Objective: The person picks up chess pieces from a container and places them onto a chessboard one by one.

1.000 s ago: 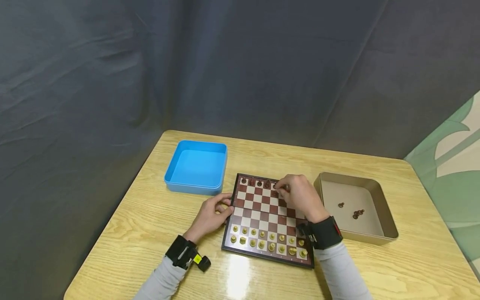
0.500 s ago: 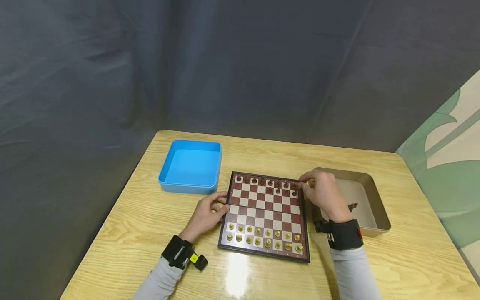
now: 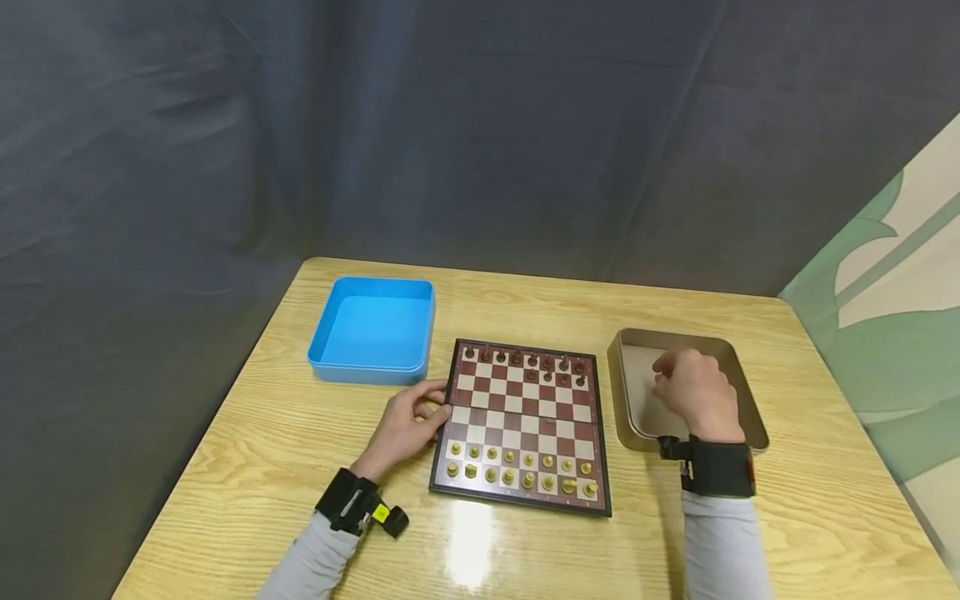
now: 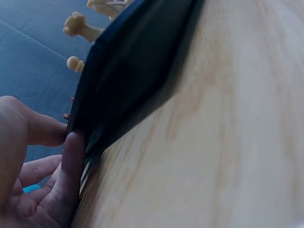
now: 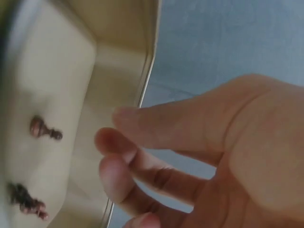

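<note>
A folding chessboard (image 3: 517, 425) lies on the table, a row of dark pieces (image 3: 517, 357) along its far side and part of a second row at the right. Two rows of gold-coloured pieces (image 3: 528, 479) stand on the near side. My left hand (image 3: 403, 425) pinches the board's left edge between thumb and fingers, as the left wrist view shows close up. Over the tan box (image 3: 625, 400) hovers my right hand (image 3: 697, 392), fingers bent loosely with nothing between them. Inside that box, the right wrist view shows a dark pawn (image 5: 45, 128) and a small dark clump of pieces (image 5: 27, 202).
A blue box (image 3: 372, 329) with nothing in it stands behind the board to the left. Dark cloth (image 3: 480, 150) hangs behind the wooden table (image 3: 285, 450). Each wrist wears a strapped black camera.
My right hand has moved right, from the dark pieces past the board's far right corner to over the tan box. My left hand stays at the board's edge.
</note>
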Motion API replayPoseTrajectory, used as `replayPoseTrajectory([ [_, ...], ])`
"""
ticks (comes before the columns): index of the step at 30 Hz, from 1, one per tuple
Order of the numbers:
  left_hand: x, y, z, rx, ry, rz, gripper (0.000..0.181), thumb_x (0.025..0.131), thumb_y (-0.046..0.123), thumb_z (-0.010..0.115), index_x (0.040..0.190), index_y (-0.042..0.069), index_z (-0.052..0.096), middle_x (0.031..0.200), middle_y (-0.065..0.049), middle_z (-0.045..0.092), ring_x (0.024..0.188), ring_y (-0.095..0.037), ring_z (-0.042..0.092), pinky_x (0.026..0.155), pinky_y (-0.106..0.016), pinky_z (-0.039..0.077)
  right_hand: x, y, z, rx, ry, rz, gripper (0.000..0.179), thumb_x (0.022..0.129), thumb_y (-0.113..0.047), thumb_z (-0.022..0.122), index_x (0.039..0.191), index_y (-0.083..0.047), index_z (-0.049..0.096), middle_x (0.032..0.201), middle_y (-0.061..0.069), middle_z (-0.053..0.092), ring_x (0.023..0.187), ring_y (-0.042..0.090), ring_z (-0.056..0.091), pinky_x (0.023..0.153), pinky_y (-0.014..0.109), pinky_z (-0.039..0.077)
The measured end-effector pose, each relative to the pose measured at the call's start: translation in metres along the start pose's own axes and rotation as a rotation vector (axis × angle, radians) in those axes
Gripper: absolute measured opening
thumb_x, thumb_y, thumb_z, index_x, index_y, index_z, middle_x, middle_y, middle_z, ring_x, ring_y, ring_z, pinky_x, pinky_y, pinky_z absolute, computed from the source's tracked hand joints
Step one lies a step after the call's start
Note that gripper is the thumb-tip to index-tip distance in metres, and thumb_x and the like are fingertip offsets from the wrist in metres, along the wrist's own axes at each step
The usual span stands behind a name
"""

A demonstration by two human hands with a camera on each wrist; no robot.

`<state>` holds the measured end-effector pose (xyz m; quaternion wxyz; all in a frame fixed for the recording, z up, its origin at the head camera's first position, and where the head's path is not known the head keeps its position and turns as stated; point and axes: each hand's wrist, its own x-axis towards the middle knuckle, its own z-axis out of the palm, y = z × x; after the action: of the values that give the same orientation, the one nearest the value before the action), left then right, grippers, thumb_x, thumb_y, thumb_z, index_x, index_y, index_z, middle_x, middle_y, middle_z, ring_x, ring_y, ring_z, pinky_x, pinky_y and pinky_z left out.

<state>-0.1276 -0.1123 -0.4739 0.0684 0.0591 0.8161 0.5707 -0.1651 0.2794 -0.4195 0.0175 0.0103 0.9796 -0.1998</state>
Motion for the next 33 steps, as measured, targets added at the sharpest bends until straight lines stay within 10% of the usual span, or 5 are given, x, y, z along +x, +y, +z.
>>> replayPoseTrajectory([
  [11, 0.0, -0.002, 0.0, 0.006, 0.004, 0.027, 0.041, 0.081, 0.007, 0.058, 0.121, 0.004, 0.047, 0.095, -0.013, 0.053, 0.067, -0.026, 0.057, 0.049, -0.037, 0.048, 0.003, 0.009, -0.001, -0.016, -0.185, 0.114, 0.032, 0.077, -0.015, 0.058, 0.107, -0.005, 0.059, 0.095, 0.011, 0.057, 0.078, 0.036, 0.054, 0.049, 0.044, 0.04],
  [22, -0.001, 0.001, 0.0, 0.024, -0.006, 0.013, 0.042, 0.081, 0.006, 0.058, 0.121, 0.004, 0.047, 0.096, -0.013, 0.053, 0.067, -0.027, 0.058, 0.05, -0.034, 0.049, 0.005, 0.013, 0.006, -0.045, -0.197, 0.085, 0.028, 0.076, -0.013, 0.059, 0.103, -0.005, 0.063, 0.108, 0.018, 0.054, 0.096, 0.036, 0.048, 0.061, 0.055, 0.039],
  [33, 0.011, -0.033, 0.003, 0.035, 0.014, -0.001, 0.043, 0.08, 0.019, 0.062, 0.12, 0.019, 0.049, 0.095, -0.001, 0.054, 0.064, -0.016, 0.058, 0.049, -0.03, 0.049, 0.006, 0.01, 0.009, -0.057, -0.208, 0.116, 0.021, 0.073, -0.008, 0.055, 0.092, -0.011, 0.065, 0.1, 0.017, 0.056, 0.088, 0.039, 0.05, 0.056, 0.056, 0.038],
])
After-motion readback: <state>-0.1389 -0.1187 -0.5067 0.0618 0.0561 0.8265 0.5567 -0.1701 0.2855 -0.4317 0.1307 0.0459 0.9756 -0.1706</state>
